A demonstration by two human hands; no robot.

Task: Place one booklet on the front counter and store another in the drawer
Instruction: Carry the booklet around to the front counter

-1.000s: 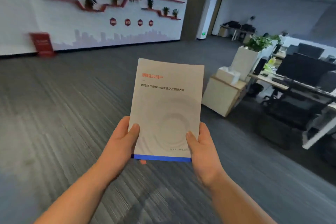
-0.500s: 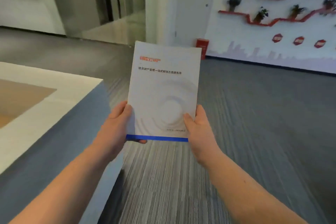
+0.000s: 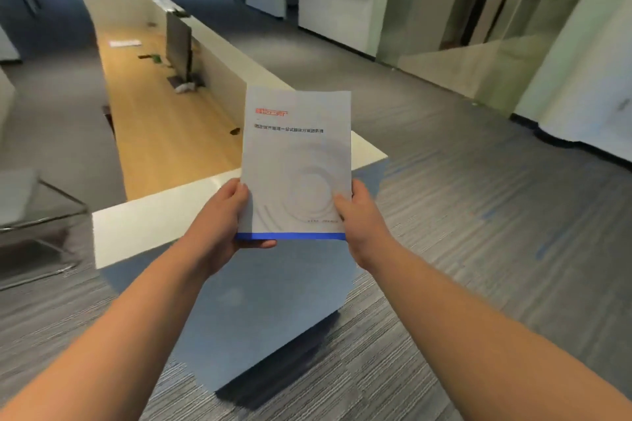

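I hold a pale grey booklet [image 3: 295,161] upright in front of me; it has a red logo, a line of text and a blue strip along its bottom edge. My left hand [image 3: 225,219] grips its lower left corner and my right hand [image 3: 359,219] grips its lower right corner. I cannot tell whether a second booklet lies under the top one. The front counter [image 3: 143,232], white-topped with a blue-grey end face, stands right behind and below the booklet. Its lower wooden desk surface [image 3: 164,126] runs away from me. No drawer shows.
A dark monitor [image 3: 178,44] stands on the wooden desk, with small items and a white paper [image 3: 124,43] farther back. A glass-topped stand [image 3: 30,208] is at the left. Grey carpet [image 3: 478,232] stretches to the right toward glass partitions and doors.
The view has swung left, from the open office and wall shelves to the front counter, which now lies straight ahead. Both hands keep the same hold on the booklet.
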